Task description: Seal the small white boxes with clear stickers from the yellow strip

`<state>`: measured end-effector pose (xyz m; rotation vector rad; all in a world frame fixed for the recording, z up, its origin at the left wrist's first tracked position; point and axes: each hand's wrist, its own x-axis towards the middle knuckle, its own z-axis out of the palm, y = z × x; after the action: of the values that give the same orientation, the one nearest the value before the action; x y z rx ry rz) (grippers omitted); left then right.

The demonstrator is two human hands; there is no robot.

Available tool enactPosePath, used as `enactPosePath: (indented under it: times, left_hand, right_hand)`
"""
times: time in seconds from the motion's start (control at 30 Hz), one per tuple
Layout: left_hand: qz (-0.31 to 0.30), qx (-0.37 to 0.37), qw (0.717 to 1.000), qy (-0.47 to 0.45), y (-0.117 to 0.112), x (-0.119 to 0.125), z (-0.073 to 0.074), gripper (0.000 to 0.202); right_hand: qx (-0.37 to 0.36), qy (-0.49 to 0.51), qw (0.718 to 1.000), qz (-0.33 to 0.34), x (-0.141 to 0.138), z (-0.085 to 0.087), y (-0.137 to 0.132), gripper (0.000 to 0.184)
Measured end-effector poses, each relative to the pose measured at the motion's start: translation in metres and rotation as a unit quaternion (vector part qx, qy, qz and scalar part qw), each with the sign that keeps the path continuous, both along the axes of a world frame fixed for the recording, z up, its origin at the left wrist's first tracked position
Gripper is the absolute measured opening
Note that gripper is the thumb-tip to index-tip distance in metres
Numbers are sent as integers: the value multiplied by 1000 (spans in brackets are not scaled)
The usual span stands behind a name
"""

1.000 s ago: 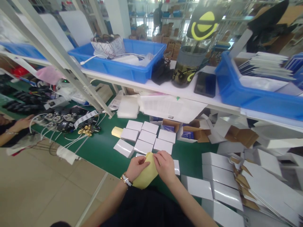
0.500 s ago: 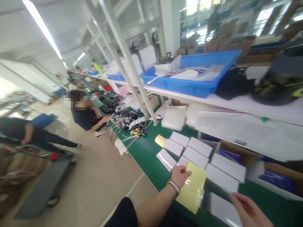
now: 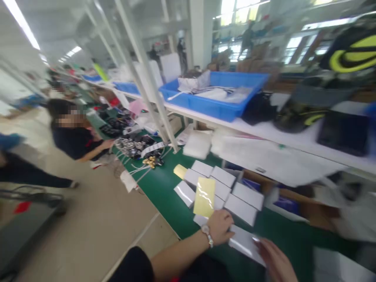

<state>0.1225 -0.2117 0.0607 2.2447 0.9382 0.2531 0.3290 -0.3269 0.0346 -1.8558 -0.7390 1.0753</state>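
Observation:
A flat white box [image 3: 246,243] with a glossy sheen lies at the front of the green table, between my two hands. At its left end my left hand [image 3: 220,227], with a watch on the wrist, has its fingers curled against the box. My right hand [image 3: 276,258], somewhat blurred, holds the opposite end. Just beyond my left hand, a shiny yellow sheet [image 3: 205,196] rests on top of several white boxes [image 3: 241,209] set close together.
A shelf with a blue bin [image 3: 205,105] of cables runs above the table [image 3: 164,188]. Open cartons [image 3: 289,203] stand at the right. Farther left are metal parts [image 3: 132,147] and a seated person [image 3: 72,131]. More white boxes [image 3: 337,266] lie at lower right.
My left hand has let go of the yellow sheet, which now lies on the white boxes, and has moved to the nearer white box. The view has swung right.

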Motion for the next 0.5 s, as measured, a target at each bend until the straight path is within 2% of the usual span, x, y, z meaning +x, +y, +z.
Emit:
enactPosePath:
  times: [0.1, 0.2, 0.27, 0.33, 0.43, 0.5]
  left_hand:
    - [-26, -33, 999, -27, -11, 6, -12, 31]
    - [-51, -26, 998, -20, -12, 10, -29, 34]
    - [-62, -12, 998, -10, -16, 11, -35, 41]
    - [-60, 7, 998, 6, -22, 14, -37, 55]
    - [-66, 34, 997, 28, -31, 21, -40, 77]
    - [-78, 40, 996, 35, -34, 27, -43, 78]
  right_hand:
    - [-14, 130, 989, -69, -4, 9, 4, 45]
    - [15, 182, 975, -124, -2, 15, 6, 42]
    - [19, 203, 969, -139, -3, 18, 2, 40]
    - [9, 200, 970, -138, -4, 19, -4, 39]
    - [-2, 165, 981, -99, -4, 14, -12, 35]
    - [-3, 140, 988, -70, -4, 8, -15, 35]
